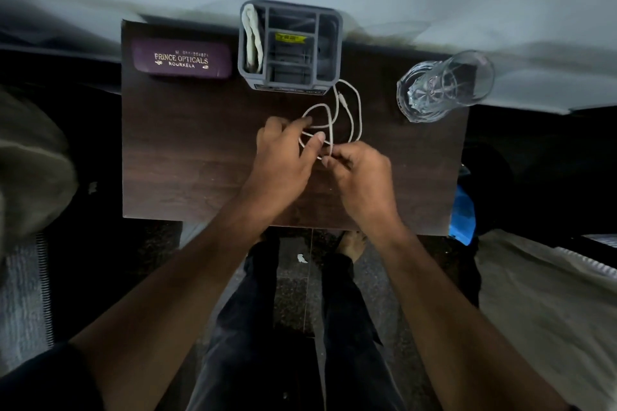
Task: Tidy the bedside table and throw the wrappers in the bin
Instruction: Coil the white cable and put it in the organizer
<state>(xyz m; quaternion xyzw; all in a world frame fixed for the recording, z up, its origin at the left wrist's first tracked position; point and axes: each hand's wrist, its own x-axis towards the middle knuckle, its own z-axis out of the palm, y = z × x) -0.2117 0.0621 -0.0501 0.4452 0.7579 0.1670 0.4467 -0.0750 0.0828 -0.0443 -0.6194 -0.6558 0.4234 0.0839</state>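
Table looks mostly sorted already: a purple glasses case (182, 58) is parked at about 10 o'clock, a grey organiser (290, 45) at 12 and an empty glass (444, 85) at 2 on the bedside table (173, 157). Dead centre, a white cable (350, 110) is being coiled, looped over the left hand (283, 150) and pinched by the right hand (362, 168). No wrappers are spotted on top, so the bin part can't be judged, tbh.

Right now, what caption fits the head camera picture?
Both hands coil a white cable on the bedside table.
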